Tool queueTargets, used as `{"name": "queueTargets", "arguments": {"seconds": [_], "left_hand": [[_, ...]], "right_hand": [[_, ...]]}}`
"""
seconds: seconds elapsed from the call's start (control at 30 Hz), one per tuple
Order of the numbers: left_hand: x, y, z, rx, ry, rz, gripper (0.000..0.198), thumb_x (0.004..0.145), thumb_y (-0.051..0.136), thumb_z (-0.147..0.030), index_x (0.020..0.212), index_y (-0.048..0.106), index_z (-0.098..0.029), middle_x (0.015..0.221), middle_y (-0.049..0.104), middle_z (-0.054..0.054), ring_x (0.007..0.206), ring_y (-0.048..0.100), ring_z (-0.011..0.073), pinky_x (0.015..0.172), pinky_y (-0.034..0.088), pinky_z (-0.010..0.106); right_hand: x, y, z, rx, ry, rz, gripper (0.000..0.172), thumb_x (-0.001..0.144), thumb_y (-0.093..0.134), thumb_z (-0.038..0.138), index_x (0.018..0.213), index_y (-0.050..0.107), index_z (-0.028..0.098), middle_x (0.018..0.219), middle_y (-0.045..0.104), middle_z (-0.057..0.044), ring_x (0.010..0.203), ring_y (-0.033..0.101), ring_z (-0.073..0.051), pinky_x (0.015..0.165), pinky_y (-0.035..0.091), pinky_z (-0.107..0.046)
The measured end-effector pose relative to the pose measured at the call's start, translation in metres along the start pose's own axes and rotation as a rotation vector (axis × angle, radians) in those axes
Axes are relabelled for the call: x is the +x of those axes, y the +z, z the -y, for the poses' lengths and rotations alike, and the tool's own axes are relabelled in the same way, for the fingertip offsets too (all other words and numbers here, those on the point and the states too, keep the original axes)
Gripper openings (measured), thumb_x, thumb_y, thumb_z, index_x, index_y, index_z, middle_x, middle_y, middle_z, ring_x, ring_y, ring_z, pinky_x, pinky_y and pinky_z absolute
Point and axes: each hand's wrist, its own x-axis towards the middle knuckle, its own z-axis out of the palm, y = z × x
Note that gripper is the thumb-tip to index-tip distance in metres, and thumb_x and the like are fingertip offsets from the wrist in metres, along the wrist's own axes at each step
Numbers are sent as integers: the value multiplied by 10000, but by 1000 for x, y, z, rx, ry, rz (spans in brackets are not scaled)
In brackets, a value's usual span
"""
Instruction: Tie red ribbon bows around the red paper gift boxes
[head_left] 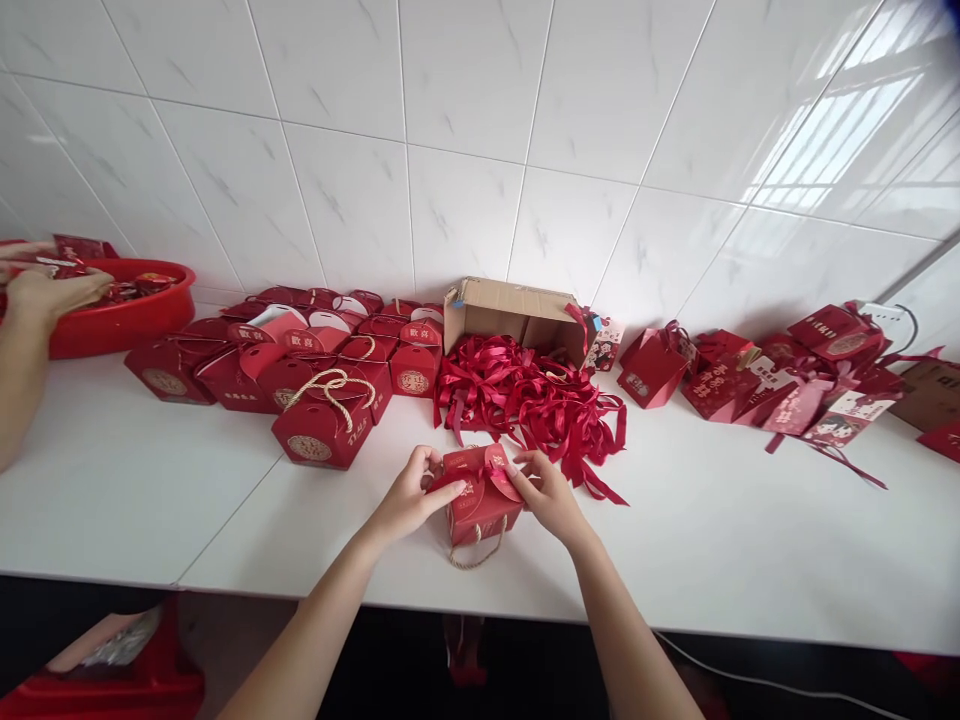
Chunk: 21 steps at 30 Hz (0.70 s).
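Observation:
A small red gift box (484, 508) with gold print rests on the white table in front of me, its top flaps folded together. A twisted rope handle (478, 556) hangs down on its near side. My left hand (416, 497) grips the box's left side, thumb lying on the top flap. On the opposite side, my right hand (551, 497) pinches the right flap between thumb and fingers. A dark red ribbon (486, 474) lies across the top between the hands. Just behind the box spreads a heap of red ribbons (517, 395), spilling from a cardboard box (517, 297).
Several red gift boxes (322, 425) stand in rows at left. Further left, another person's hands (56, 290) hold red packets over a red basin (169, 290). Decorated boxes with ribbons (787, 385) sit at right. A tiled wall (465, 90) backs the table (712, 530).

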Motion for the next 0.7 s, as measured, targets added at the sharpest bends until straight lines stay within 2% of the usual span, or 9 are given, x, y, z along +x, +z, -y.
{"name": "queueTargets", "arguments": {"seconds": [0.1,0.2,0.3,0.37,0.47,0.57,0.63,0.7], "left_hand": [[-3,-4,-7,-34,-72,135,290,750,662,-456,860,604,-195,908,666,39,863,613,233,771,467,331],[-5,-4,-13,-122,-111,206,315,741,676,-456,902,683,-185,944,704,65,924,620,268,796,463,335],[-3,-4,-8,-242,-128,134,252,703,722,-425,691,640,-187,714,645,12,703,580,179,639,429,258],[-1,-5,0,-293,-143,90,361,691,732,-420,541,505,-183,548,491,-39,524,433,102,512,326,221],[3,-7,10,-312,-146,86,452,682,739,-413,512,390,-182,507,353,-72,467,286,65,461,225,213],[4,-6,10,-322,-133,99,457,662,761,-388,524,376,-185,529,393,-64,499,356,74,497,292,208],[2,-4,4,-320,-129,124,376,651,774,-369,571,458,-181,600,505,-33,586,479,112,577,386,228],[0,-2,-2,-300,-121,153,272,656,773,-352,695,572,-173,732,609,10,719,573,168,682,450,271]], "right_hand": [[-2,-3,-2,26,52,46,432,817,563,588,665,509,187,592,454,38,546,402,-104,510,308,-243],[-4,-6,0,84,67,113,471,805,580,585,593,433,191,560,396,50,530,340,-91,504,253,-244],[-6,-9,1,167,58,137,464,795,598,570,597,399,201,543,355,64,522,296,-86,511,232,-248],[-8,-12,-1,214,47,126,458,789,614,550,596,384,205,541,327,70,524,271,-86,518,220,-252],[-11,-17,-4,257,32,122,447,788,636,504,579,380,203,537,309,72,531,256,-88,529,206,-260],[-15,-20,-5,281,17,150,422,798,638,471,578,403,198,543,341,63,544,281,-92,542,220,-262],[-19,-20,-3,288,10,188,400,802,636,462,584,435,194,559,397,49,562,331,-99,559,252,-262],[-23,-16,-1,293,8,241,401,806,627,468,580,446,190,566,429,38,566,360,-102,564,270,-262]]}}
